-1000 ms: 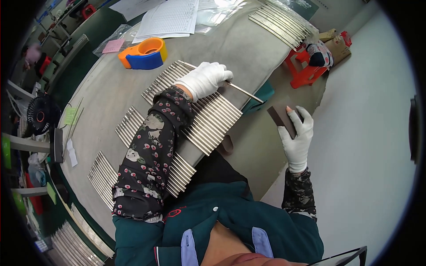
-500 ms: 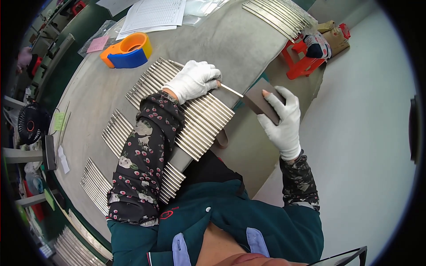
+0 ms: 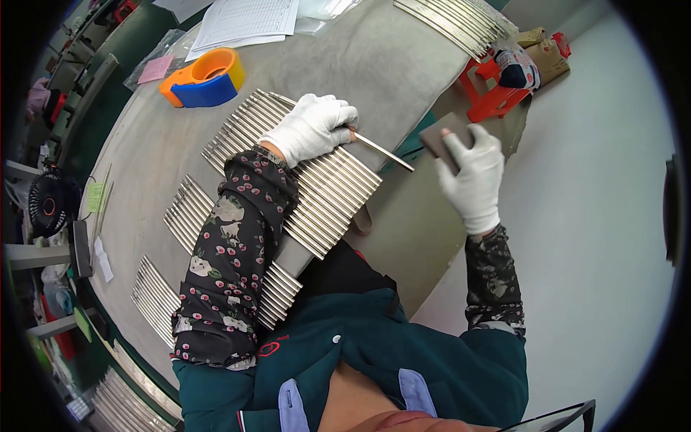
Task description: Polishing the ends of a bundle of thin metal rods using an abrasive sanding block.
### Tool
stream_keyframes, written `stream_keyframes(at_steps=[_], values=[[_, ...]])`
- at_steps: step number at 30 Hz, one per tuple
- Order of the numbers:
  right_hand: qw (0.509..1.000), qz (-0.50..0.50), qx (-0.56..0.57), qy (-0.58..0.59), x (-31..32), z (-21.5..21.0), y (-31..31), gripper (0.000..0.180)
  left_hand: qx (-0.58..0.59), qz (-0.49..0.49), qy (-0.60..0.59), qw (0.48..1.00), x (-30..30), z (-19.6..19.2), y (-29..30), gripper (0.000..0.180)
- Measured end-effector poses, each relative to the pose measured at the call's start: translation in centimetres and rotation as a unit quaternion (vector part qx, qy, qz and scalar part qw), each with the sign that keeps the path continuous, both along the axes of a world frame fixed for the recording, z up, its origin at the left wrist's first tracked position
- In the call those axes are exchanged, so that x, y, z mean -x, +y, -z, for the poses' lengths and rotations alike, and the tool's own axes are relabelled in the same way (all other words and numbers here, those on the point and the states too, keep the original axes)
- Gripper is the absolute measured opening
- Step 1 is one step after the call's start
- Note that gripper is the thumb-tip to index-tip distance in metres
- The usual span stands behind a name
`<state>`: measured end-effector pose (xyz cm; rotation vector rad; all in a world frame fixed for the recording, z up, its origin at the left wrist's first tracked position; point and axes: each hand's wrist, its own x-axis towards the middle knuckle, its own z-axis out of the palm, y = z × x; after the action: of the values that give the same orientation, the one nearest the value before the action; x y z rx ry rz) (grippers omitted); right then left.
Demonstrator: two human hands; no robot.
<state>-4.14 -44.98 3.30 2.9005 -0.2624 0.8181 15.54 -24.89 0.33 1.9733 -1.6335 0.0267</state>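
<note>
My left hand (image 3: pixel 311 128), in a white glove, is closed on one thin metal rod (image 3: pixel 385 153). The rod slants down to the right, and its free end sticks out past the table edge. Under that hand lies a row of shiny metal rods (image 3: pixel 335 191), side by side. My right hand (image 3: pixel 475 176), gloved in white with a bare fingertip showing, grips a grey-brown rectangular block (image 3: pixel 435 138) that looks like a sanding block. It is held in the air right of the table, apart from the rod's end.
More rods lie in groups on the grey table (image 3: pixel 360 79): near left (image 3: pixel 155 295), beside my left sleeve (image 3: pixel 188 209), and at the far right (image 3: pixel 453 27). An orange and blue tape dispenser (image 3: pixel 205 90) and paper sheets (image 3: pixel 245 25) are behind. A red stool (image 3: pixel 497 101) stands beyond the table.
My right hand has moved up and to the right with the block, from against the rod's end to apart from it. More of the rod's end shows; my left hand has barely moved.
</note>
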Motion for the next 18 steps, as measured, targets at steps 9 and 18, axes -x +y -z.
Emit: stream_keyframes(at_steps=[9, 18], values=[[0.999, -0.005, -0.034, -0.015, -0.7, -0.7, -1.4, 0.046, -0.022, 0.002, 0.037, 0.999, 0.0, -0.2, -0.3, 0.010], [0.998, -0.008, -0.062, -0.031, 0.0, -0.4, -2.0, 0.046, -0.043, -0.001, 0.026, 0.999, -0.5, -0.2, -0.4, 0.015]])
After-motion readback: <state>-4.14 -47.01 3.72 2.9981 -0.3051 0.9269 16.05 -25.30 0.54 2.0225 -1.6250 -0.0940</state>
